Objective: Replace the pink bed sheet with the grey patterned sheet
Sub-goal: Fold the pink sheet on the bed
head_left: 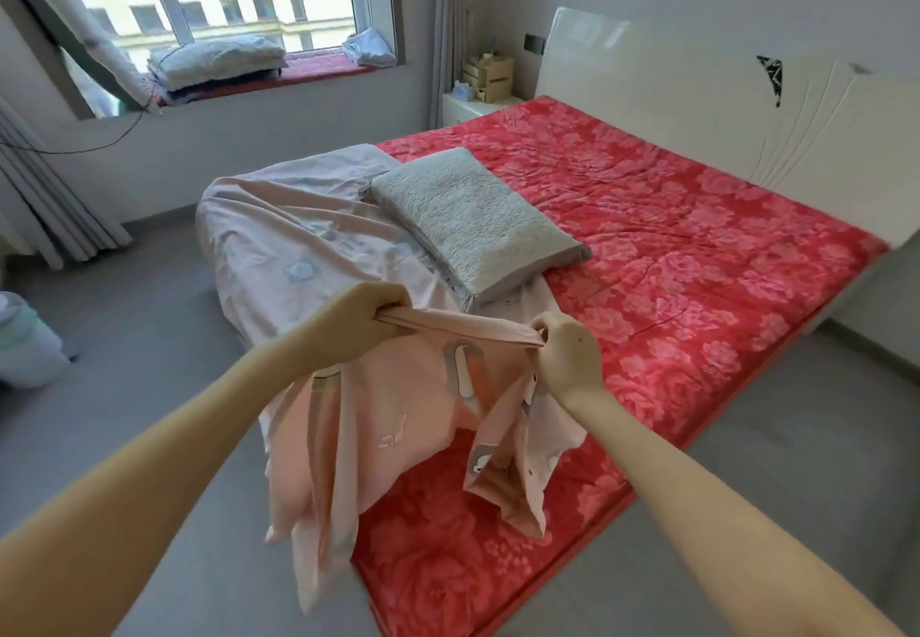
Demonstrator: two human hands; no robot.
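The pink bed sheet [398,417] with small cartoon prints is bunched at the foot of the bed, part of it still spread over the left corner. My left hand [356,323] and my right hand [567,362] both grip a gathered edge of it, held taut between them above the bed, with folds hanging down. A red floral mattress cover [672,248] lies bare over most of the bed. A grey textured pillow [473,223] rests on the sheet. Folded grey bedding [219,61] sits on the window sill; I cannot tell whether it is the patterned sheet.
A white headboard [697,84] stands at the right. A nightstand [473,104] with a small wooden box is in the far corner. Grey curtains [45,208] hang at the left. A white bin [25,343] stands on the grey floor at the left.
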